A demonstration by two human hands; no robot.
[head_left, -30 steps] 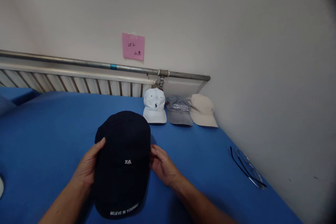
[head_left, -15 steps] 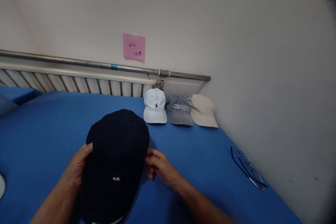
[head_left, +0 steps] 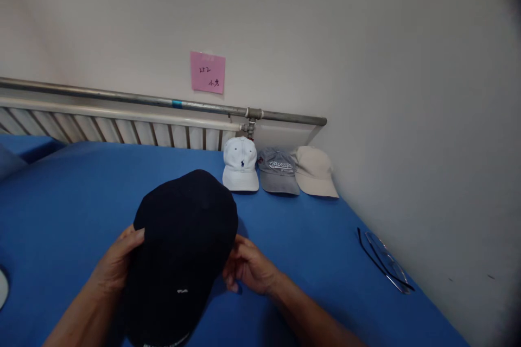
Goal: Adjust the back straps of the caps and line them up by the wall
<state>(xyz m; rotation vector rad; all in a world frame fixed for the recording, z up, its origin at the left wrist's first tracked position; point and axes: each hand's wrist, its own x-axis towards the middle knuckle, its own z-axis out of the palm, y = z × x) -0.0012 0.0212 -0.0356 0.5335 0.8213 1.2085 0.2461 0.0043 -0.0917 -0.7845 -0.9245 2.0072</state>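
A black baseball cap (head_left: 187, 233) with a small pale logo is held above the blue surface, its brim toward me. My left hand (head_left: 118, 260) grips its left edge, the thumb on top and the other fingers hidden beneath. At the right edge, my right hand (head_left: 248, 265) has curled fingers on the cap's rim, their tips partly behind it. Beyond them a white cap (head_left: 241, 165), a grey cap (head_left: 279, 171) with white lettering and a beige cap (head_left: 315, 171) stand side by side in a row.
Eyeglasses (head_left: 386, 263) lie on the blue surface (head_left: 297, 249) near the right wall. A radiator (head_left: 142, 130) and a metal pipe (head_left: 122, 94) run along the back. A pink note (head_left: 207, 72) is stuck on the wall. Part of a white object (head_left: 3, 287) shows at the left edge.
The black cap's crown has become fuller and rounder, shifting slightly right, and its front has tilted. My right hand's fingertips have slipped further behind its edge. My left hand has hardly moved.
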